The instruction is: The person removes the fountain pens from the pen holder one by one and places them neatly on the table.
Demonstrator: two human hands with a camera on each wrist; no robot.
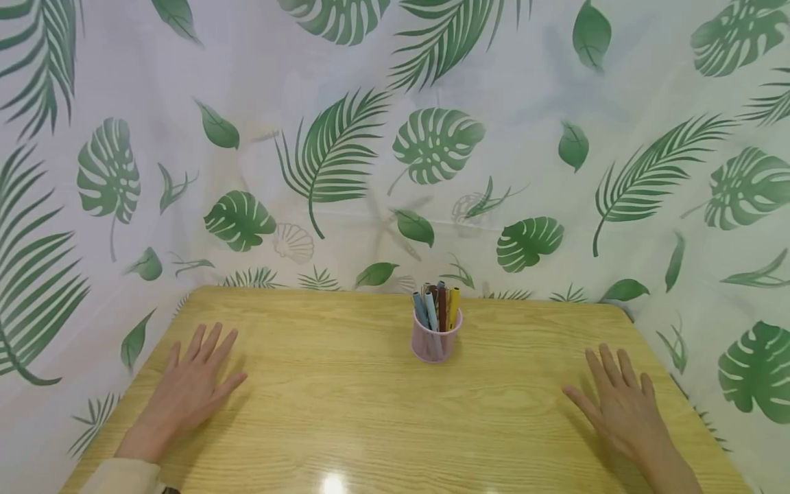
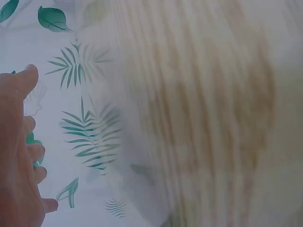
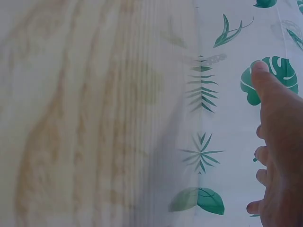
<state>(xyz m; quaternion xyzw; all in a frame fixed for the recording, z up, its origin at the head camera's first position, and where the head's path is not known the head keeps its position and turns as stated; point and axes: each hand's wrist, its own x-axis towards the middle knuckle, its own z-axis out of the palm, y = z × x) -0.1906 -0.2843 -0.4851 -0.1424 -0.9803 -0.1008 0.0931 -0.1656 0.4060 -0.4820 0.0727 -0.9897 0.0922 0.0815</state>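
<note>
The pink mesh cup (image 1: 435,340) stands near the far edge of the table (image 1: 345,412), a little right of the middle, with about six pens (image 1: 437,309) upright inside. Wide bare wood lies on both sides. The left hand (image 1: 188,387) and right hand (image 1: 620,405) rest flat, fingers spread, holding nothing, well apart from it.

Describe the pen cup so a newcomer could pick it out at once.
On the wooden table, look near the far edge, roughly midway between the left hand and right hand. The small pink cup stands there alone, upright, holding several coloured pens.
</note>
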